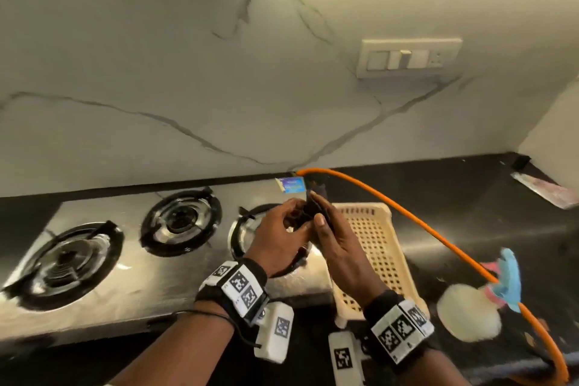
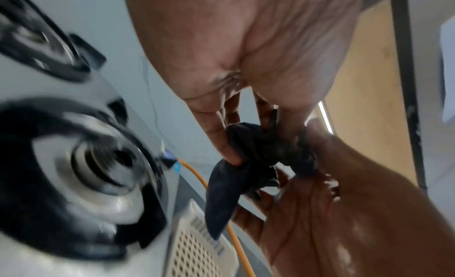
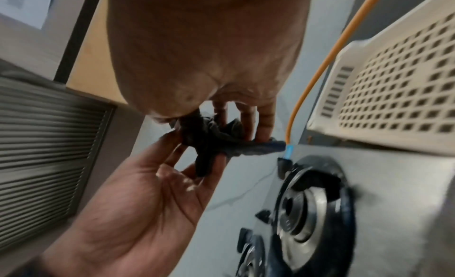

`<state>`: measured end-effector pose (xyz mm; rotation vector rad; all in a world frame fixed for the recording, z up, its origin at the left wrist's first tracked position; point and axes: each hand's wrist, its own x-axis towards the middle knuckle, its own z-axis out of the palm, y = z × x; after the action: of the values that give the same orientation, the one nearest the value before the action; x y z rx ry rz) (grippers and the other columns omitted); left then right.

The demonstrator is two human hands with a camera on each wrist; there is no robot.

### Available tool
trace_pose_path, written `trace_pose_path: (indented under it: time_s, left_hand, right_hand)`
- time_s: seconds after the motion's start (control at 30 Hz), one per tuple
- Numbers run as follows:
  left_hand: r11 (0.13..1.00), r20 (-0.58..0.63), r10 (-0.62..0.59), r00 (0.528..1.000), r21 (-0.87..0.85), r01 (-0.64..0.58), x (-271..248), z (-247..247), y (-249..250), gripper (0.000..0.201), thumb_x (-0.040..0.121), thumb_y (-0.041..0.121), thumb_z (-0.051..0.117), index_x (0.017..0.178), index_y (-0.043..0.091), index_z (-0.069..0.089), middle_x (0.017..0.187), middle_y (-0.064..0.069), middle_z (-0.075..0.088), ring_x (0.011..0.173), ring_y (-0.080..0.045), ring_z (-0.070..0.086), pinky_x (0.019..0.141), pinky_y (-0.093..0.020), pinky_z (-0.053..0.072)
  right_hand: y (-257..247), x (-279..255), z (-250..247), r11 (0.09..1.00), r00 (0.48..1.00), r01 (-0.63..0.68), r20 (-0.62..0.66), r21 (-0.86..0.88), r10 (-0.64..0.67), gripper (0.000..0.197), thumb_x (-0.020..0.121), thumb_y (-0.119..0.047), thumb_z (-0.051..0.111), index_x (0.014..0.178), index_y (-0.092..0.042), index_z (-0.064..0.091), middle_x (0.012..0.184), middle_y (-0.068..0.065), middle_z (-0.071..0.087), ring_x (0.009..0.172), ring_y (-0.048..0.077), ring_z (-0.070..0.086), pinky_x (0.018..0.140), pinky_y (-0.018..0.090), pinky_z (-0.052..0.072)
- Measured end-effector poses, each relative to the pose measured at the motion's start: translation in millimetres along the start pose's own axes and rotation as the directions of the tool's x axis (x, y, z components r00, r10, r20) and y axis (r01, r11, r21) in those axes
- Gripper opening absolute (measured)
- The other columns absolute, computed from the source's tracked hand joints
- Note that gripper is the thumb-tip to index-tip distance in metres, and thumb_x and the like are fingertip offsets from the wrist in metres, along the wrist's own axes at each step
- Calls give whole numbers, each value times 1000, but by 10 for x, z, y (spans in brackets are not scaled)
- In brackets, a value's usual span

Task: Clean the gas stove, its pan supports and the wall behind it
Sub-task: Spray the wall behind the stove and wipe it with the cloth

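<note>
I have both hands on the dark cloth (image 1: 308,211), bunched in the air above the right burner (image 1: 247,233): left hand (image 1: 277,236) and right hand (image 1: 336,243) each pinch a fold of it. The stove (image 1: 138,266) lies straight below, the wall (image 1: 219,88) ahead (farther off); its loose tail hangs stove-ward.

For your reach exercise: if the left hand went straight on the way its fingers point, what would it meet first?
The dark cloth it already pinches, then the right hand just beyond; farther on probably the orange hose, though depth is unclear.
</note>
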<state>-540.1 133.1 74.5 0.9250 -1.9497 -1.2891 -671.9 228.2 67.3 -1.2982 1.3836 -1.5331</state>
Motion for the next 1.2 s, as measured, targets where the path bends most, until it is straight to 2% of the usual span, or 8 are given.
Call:
trace_pose_path:
  time_s: [0.23, 0.4, 0.47, 0.67, 0.87, 0.93, 1.03, 1.2]
  left_hand:
    - [992, -260, -80, 962, -114, 52, -352, -1319, 29, 27, 88, 34, 74, 114, 30, 73, 108, 0, 78, 105, -18, 75, 96, -50, 60]
    - [981, -466, -94, 880, -192, 3, -736, -2123, 161, 20, 94, 43, 68, 112, 34, 70, 110, -2, 77, 109, -23, 73, 100, -52, 58]
    - [965, -506, -87, 858, -256, -52, -859, -2430, 216, 14, 104, 27, 62, 117, 25, 67, 113, -10, 77, 111, -27, 73, 101, -53, 57]
    - [959, -521, -42, 852, -260, -112, -1064, -3249, 305, 27, 106, 12, 57, 133, 18, 55, 123, -6, 75, 117, -23, 71, 101, -44, 58]
    - [993, -591, 51, 805, 116, 22, -1069, -4096, 144, 37, 93, 47, 72, 128, 45, 58, 135, 17, 61, 124, -2, 60, 102, -37, 55]
    - [976, -607, 60, 793, 202, 81, -1054, -4351, 139, 40, 96, 43, 72, 133, 38, 57, 133, 14, 59, 124, -4, 57, 89, -24, 52]
    - [934, -595, 81, 800, 326, 149, -964, -4778, 75, 41, 97, 42, 71, 134, 32, 56, 128, 11, 54, 118, -10, 55, 83, -29, 49]
    - [891, -624, 84, 777, 397, 222, -692, -5407, -136, 28, 92, 46, 75, 114, 37, 60, 126, 0, 65, 110, -25, 65, 91, -37, 52]
  right_hand:
    - [-267, 607, 1056, 975, 929, 200, 335, -99, -157, 46, 110, -39, 49, 155, -44, 42, 141, -12, 50, 136, 0, 49, 113, 22, 43]
    - [-578, 996, 1903, 933, 823, 349, 506, -92, -258, 43, 110, -41, 49, 153, -38, 47, 126, -11, 51, 116, 14, 62, 96, 36, 57]
    - [-735, 1146, 2200, 889, 782, 448, 523, -95, -338, 40, 108, -35, 54, 148, -37, 54, 124, -11, 55, 116, 12, 62, 96, 36, 57]
    - [-1194, 1455, 2955, 802, 707, 595, 502, -41, -498, 25, 104, -18, 62, 124, -32, 66, 112, -17, 65, 107, 10, 66, 90, 34, 57]
    - [-1563, 2046, 3504, 686, 666, 721, 369, -95, -649, 36, 103, -12, 63, 115, -46, 62, 114, -11, 63, 102, 3, 64, 91, 30, 56]
    - [-1707, 2307, 3555, 622, 647, 760, 313, -188, -695, 35, 100, -7, 66, 116, -38, 65, 111, -7, 63, 95, 1, 61, 94, 23, 54]
    - [-1901, 2677, 3469, 453, 559, 819, 309, -353, -769, 26, 98, -6, 68, 115, -24, 74, 101, -4, 60, 84, 3, 56, 85, 6, 45]
    - [-2037, 3316, 3176, 317, 565, 693, 214, -648, -797, 26, 100, -19, 66, 126, -17, 73, 114, 10, 64, 93, 34, 67, 78, 35, 52]
